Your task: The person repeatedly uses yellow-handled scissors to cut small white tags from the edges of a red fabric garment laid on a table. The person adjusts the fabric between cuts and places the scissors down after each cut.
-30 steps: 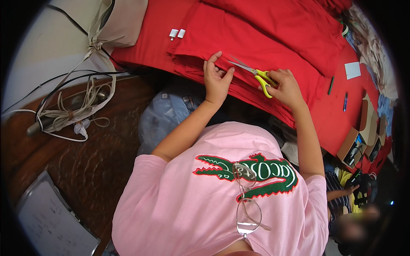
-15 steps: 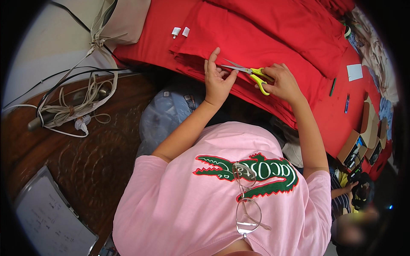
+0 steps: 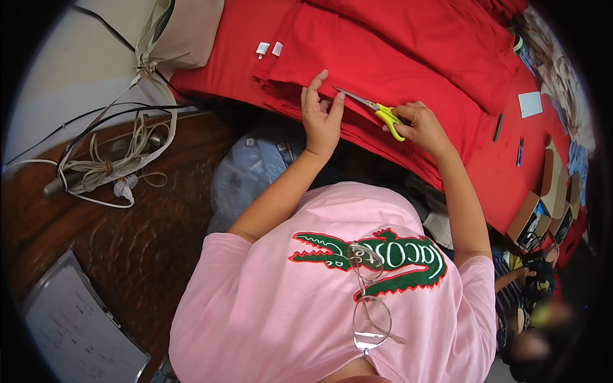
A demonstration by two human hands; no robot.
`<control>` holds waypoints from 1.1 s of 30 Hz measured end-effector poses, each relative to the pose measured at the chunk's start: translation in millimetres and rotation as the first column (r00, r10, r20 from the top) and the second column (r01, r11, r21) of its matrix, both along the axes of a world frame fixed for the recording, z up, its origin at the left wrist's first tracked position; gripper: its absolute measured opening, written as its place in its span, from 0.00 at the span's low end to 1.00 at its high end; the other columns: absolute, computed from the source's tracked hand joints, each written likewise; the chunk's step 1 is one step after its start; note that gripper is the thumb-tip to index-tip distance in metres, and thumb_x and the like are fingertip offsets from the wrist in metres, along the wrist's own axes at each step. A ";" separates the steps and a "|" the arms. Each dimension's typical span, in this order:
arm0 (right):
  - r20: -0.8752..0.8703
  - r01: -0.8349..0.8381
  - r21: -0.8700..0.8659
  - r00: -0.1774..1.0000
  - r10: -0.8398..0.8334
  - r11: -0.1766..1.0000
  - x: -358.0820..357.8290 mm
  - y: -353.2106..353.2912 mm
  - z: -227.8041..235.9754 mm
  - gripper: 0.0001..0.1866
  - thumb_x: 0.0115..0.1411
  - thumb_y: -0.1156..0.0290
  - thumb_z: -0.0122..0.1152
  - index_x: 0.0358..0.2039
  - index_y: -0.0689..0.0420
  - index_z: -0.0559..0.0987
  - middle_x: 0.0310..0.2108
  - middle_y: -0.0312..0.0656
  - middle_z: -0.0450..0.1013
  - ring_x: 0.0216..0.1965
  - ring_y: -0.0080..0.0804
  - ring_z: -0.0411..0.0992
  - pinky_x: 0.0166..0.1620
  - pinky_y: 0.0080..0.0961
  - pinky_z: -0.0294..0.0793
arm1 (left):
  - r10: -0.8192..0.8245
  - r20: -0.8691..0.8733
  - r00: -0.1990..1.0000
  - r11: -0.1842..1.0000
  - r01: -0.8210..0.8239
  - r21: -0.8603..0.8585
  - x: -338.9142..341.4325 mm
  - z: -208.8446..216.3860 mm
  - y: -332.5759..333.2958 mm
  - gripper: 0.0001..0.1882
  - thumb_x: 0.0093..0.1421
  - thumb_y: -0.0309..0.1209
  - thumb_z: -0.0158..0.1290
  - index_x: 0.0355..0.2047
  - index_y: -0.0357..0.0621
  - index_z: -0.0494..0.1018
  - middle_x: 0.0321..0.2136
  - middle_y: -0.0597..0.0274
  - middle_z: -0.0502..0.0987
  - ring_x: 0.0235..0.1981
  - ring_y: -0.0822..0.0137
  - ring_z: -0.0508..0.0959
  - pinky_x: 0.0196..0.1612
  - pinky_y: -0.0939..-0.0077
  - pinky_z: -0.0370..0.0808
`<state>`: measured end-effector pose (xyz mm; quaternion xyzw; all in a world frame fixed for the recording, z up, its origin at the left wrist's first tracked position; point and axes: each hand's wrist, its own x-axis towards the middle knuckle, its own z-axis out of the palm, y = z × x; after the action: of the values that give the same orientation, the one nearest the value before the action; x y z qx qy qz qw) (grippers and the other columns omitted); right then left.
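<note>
My right hand grips a pair of scissors by its yellow-green handles. The blades look closed together and point left, toward my left hand. That hand is raised at the near edge of the folded red cloth, fingers apart and thumb up, with nothing visible in it. The blade tips end close to its thumb; whether they touch I cannot tell. Two small white labels lie on the red fabric beyond my left hand.
A cream bag stands at the far left, above bundled cables on carved wood. To the right lie a green pen, a blue pen, white paper and open cardboard boxes. A co-worker's arm shows at lower right.
The scissor blades have come together and swung to a steeper tilt. My left hand has drawn slightly left, its thumb now more upright. At lower right the co-worker has shifted.
</note>
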<state>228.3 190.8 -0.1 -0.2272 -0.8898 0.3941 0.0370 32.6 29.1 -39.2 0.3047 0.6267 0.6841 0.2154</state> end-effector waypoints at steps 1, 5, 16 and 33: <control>-0.008 0.006 -0.007 1.000 -0.006 1.000 -0.2 -1.0 0.5 0.15 0.54 0.63 0.77 0.37 0.57 0.85 0.25 0.41 0.75 0.32 0.39 0.71 0.43 0.36 0.70 | 0.002 0.035 0.999 1.000 -0.004 0.031 -1.6 -0.2 0.5 0.39 0.60 0.12 0.60 0.71 0.43 0.60 0.55 0.61 0.63 0.37 0.77 0.69 0.44 0.84 0.77; -0.020 0.017 0.018 1.000 -0.016 1.000 -6.9 -5.0 12.7 0.17 0.53 0.61 0.78 0.37 0.57 0.85 0.25 0.41 0.74 0.32 0.39 0.70 0.43 0.35 0.69 | 0.016 0.144 0.989 0.997 -0.026 0.073 -5.0 3.2 0.6 0.40 0.59 0.09 0.58 0.71 0.43 0.60 0.57 0.62 0.62 0.36 0.77 0.68 0.42 0.85 0.77; -0.009 -0.029 0.127 1.000 0.030 0.991 -27.9 -6.3 18.4 0.20 0.52 0.58 0.78 0.39 0.57 0.84 0.26 0.41 0.74 0.32 0.40 0.70 0.43 0.35 0.67 | -0.011 0.089 0.996 0.998 0.006 0.056 -9.2 9.2 -6.2 0.45 0.55 0.08 0.59 0.72 0.45 0.59 0.57 0.62 0.62 0.35 0.78 0.67 0.35 0.86 0.77; -0.033 0.007 0.108 0.999 -0.003 0.994 -35.1 -16.2 17.9 0.20 0.52 0.56 0.78 0.35 0.58 0.83 0.24 0.41 0.72 0.30 0.38 0.69 0.40 0.36 0.67 | 0.012 0.200 0.980 0.997 -0.028 0.078 -20.7 11.7 -5.9 0.42 0.59 0.09 0.59 0.72 0.42 0.59 0.38 0.71 0.69 0.29 0.84 0.64 0.35 0.91 0.70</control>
<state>193.2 174.6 17.7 -0.2205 -0.9085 0.3489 0.0649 11.8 23.2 -27.5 0.2369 0.5769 0.7380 0.2578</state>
